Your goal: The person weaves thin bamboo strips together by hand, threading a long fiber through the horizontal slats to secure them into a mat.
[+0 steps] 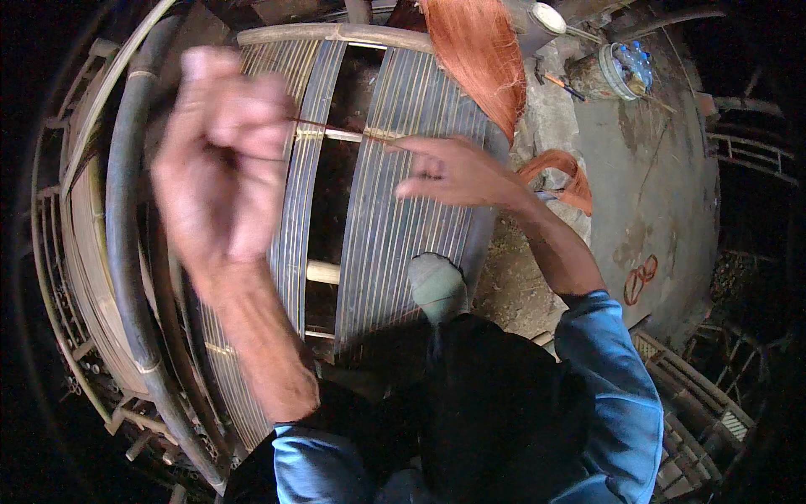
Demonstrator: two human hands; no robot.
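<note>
You've got blue long sleeves [617, 378] pushed up to about the elbows, bare forearms, dark trousers [495, 403], and a greyish-green sock or shoe [437, 284] on one foot.

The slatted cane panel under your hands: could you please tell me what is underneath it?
Through the gaps in the cane panel only pale crossbars and dark space show. Whatever lies lower is hidden by the slats and shadow.

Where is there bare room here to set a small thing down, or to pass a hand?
The grey concrete floor is bare between the orange fibre bundle and the chair frames. A hand could pass the dark gap between the slat panels. It is crowded around the left hand, the right hand and the thin strand.
</note>
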